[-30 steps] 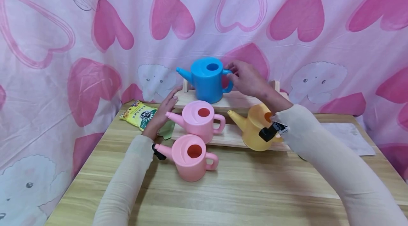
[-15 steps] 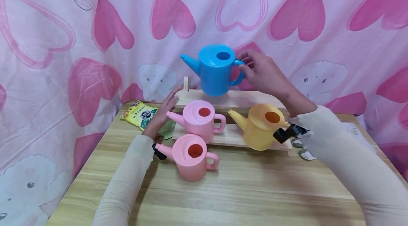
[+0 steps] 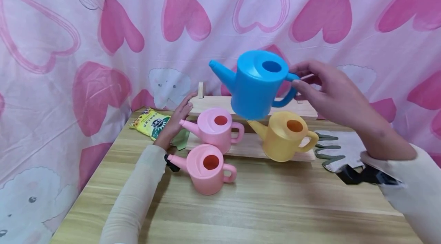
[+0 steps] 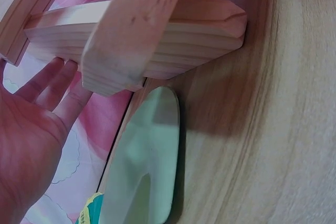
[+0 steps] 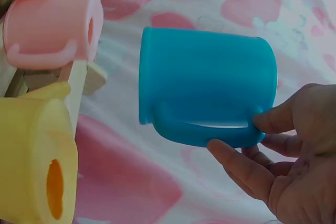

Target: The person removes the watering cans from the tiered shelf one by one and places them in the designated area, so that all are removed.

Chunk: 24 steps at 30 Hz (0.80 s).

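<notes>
The right hand [image 3: 330, 93] pinches the handle of a blue watering can [image 3: 256, 87], which hangs in the air in front of the upper board of a wooden rack [image 3: 220, 103]. In the right wrist view, thumb and fingers [image 5: 241, 169] close round the handle of the blue can [image 5: 205, 77]. The left hand [image 3: 176, 121] lies against the rack's left end; in the left wrist view its straight fingers touch the wood [image 4: 63, 32]. On the lower board stand a pink can [image 3: 214, 133] and a yellow can [image 3: 280, 140]. A second pink can [image 3: 204, 175] stands on the table in front.
A yellow packet [image 3: 149, 123] lies at the table's back left, with a green flat piece [image 3: 180, 139] beside the left hand, also in the left wrist view [image 4: 152, 150]. Grey-white gloves [image 3: 344, 146] lie right of the rack. A patterned pink curtain [image 3: 220, 14] hangs behind.
The right hand has lifted the blue can off the upper board and carried it right and nearer, uncovering the yellow can's handle and the gloves. The left hand has barely moved.
</notes>
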Motion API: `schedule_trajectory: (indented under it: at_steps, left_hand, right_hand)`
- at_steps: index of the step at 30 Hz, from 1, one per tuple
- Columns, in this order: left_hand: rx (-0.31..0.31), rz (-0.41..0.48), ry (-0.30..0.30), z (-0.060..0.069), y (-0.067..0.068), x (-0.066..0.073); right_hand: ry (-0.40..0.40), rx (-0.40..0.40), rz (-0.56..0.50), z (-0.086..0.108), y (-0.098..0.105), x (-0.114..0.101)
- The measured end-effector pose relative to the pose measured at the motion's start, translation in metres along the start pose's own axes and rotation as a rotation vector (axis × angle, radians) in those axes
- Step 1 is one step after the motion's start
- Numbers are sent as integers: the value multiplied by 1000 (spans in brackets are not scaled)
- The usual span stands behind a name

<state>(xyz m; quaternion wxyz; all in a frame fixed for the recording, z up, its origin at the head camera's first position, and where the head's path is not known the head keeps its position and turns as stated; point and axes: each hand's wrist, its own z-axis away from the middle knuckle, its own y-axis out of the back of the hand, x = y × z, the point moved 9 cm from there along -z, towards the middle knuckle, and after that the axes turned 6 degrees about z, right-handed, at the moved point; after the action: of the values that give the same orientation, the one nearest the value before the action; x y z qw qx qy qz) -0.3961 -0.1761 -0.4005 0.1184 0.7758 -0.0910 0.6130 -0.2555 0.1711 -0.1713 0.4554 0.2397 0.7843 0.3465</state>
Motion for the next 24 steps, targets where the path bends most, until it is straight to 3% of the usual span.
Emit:
schedule_trajectory:
  at_steps: [7, 17, 24]
  left_hand:
    - [1, 5, -5, -1, 0, 0]
    - [-2, -19, 12, -1, 1, -5]
    - [5, -33, 12, -2, 0, -3]
  right_hand:
    - [81, -16, -22, 43, 0, 2]
    - [102, -63, -99, 99, -27, 13]
    - [20, -60, -56, 130, -43, 38]
